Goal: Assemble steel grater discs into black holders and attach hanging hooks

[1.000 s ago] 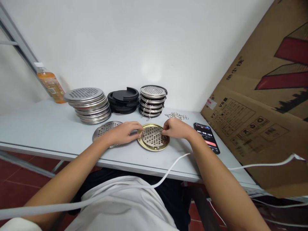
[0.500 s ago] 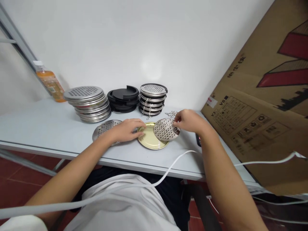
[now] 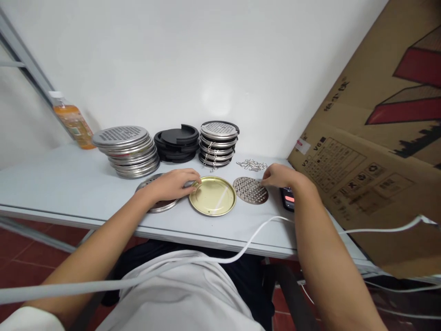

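My left hand [image 3: 175,184] has its thumb and fingers at the left rim of a shallow, gold-coloured round metal lid [image 3: 213,196], which lies inner side up on the table. Under and behind that hand is a perforated metal lid [image 3: 163,205], partly hidden by the wrist. My right hand [image 3: 279,175] pinches the right edge of a thin perforated metal disc [image 3: 250,191], a grater plate by its raised holes. This disc is down at table level, to the right of the gold lid. Small bent wire clips [image 3: 252,164] lie in a heap behind it.
Along the wall stand a stack of perforated metal lids [image 3: 126,151], black plastic rings [image 3: 176,143] and a stack of lids in black rings [image 3: 218,142] with wire clips hanging. A bottle [image 3: 74,122], a phone [image 3: 288,199], a cardboard box [image 3: 372,165] and a white cable [image 3: 246,248] are around.
My right hand has moved the perforated disc off the gold lid, to the right and down to the table. The gold lid and my left hand have shifted slightly left.
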Demonstrator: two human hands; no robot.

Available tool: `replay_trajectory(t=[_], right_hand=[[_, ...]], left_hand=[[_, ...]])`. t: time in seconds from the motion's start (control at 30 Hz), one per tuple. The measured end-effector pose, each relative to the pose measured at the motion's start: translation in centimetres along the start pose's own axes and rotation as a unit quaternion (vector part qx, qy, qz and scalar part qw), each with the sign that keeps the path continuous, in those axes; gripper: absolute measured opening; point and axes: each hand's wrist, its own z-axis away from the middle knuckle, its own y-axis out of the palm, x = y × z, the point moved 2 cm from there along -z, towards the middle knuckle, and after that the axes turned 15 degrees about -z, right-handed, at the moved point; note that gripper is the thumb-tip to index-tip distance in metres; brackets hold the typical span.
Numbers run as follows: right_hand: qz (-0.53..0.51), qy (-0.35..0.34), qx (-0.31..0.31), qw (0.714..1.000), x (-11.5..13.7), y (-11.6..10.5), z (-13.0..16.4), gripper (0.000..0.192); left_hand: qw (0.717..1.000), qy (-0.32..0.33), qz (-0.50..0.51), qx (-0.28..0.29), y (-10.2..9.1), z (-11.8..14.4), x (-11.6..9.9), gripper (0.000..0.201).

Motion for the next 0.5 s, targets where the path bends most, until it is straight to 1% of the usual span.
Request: replay_trajectory(t=[0.07,0.17,0.23,0.3,0.33,0.43,0.5], right_hand=[[-0.011,-0.02,-0.008,1.0,0.1,0.2,-0.3,0.026],[-0.04,-0.049,-0.033,0.997,0.4,0.6,-0.6,0.038],[-0.047,-0.062,-0.022,0.997,0.7,0.9,-0.7,0.045],[-0.044,-0.076,0.007,0.996,1.1,1.2,-0.6,0.049],[-0.041,-0.081,0.018,0.996,1.2,1.3,-0.5,0.051],[-0.041,-0.084,0.025,0.995,1.7,1.6,-0.4,0.055],[-0.041,-0.09,0.021,0.995,2.0,1.8,-0.5,0.05]], left_hand=[[1.0,-0.013,0.008,-0.025,-0.2,0.3,0.7,0.033],[0.997,-0.058,0.013,-0.054,-0.7,1.0,1.9,0.037],[0.996,-0.079,0.006,-0.051,-1.0,1.5,2.5,0.04],[0.998,-0.066,-0.003,-0.018,-1.2,2.0,2.4,0.047],[0.998,-0.054,-0.011,0.006,-1.1,2.2,2.2,0.054],[0.994,-0.043,-0.051,0.083,-0.6,2.8,1.1,0.088],[0.989,-0.059,-0.074,0.116,-0.2,2.8,0.3,0.104]])
